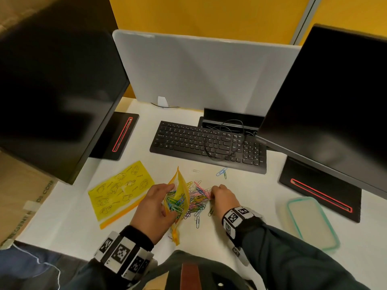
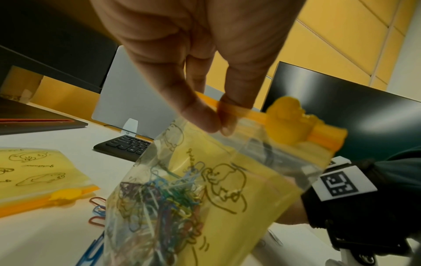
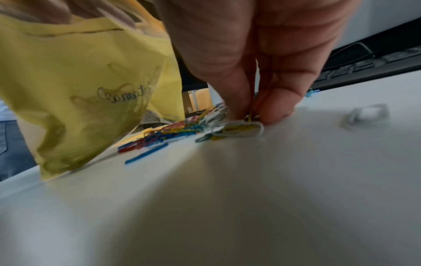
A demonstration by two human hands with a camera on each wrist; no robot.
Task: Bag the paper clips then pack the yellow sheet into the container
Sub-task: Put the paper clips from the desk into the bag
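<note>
My left hand (image 1: 156,204) pinches the orange zip edge of a yellow zip bag (image 1: 178,203), holding it up with its mouth open; the left wrist view shows thumb and fingers on the strip, and several coloured paper clips (image 2: 157,203) lie inside the bag (image 2: 230,181). A pile of coloured paper clips (image 1: 198,200) lies on the white desk just right of the bag. My right hand (image 1: 222,195) is down on the pile, its fingertips (image 3: 239,106) pinching a few clips (image 3: 241,128). A second yellow zip sheet (image 1: 117,190) with duck drawings lies flat to the left.
A clear container with a teal rim (image 1: 312,223) sits at the right. A black keyboard (image 1: 209,143) with a loose cable lies behind the clips. Two dark monitors (image 1: 335,91) on black stands flank the desk. Stray clips (image 1: 222,172) lie near the keyboard.
</note>
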